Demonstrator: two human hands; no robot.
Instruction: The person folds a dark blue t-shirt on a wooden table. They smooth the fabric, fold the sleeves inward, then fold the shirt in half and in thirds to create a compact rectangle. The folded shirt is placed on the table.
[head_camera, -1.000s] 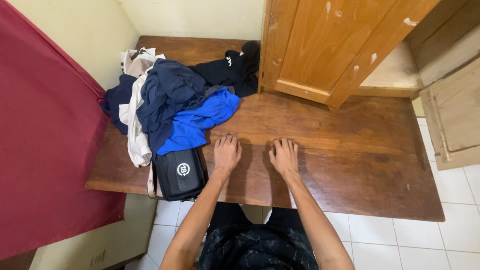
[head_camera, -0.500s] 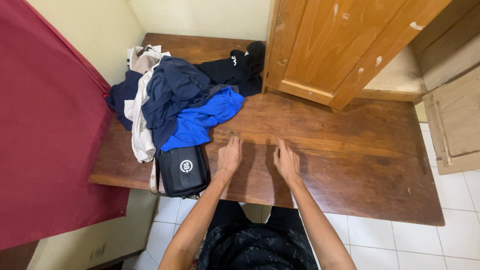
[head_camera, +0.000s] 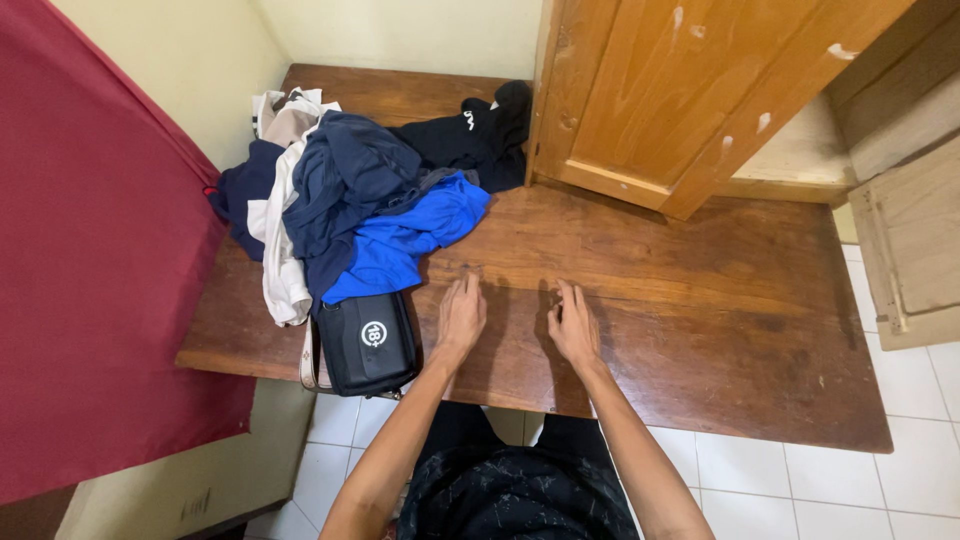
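Round white label (head_camera: 373, 334) on black pouch (head_camera: 365, 343), table's near-left edge.

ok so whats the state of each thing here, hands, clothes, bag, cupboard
left hand: empty, over the table
right hand: empty, over the table
clothes pile: unfolded, heaped
black bag: closed, lying flat at the table edge
cupboard door: open

I count one worktop (head_camera: 700, 300), my two hands, left (head_camera: 461, 318) and right (head_camera: 575, 326), one black bag (head_camera: 366, 343) at nine o'clock, one clothes heap (head_camera: 350, 195) at eleven, one cupboard door (head_camera: 680, 90).
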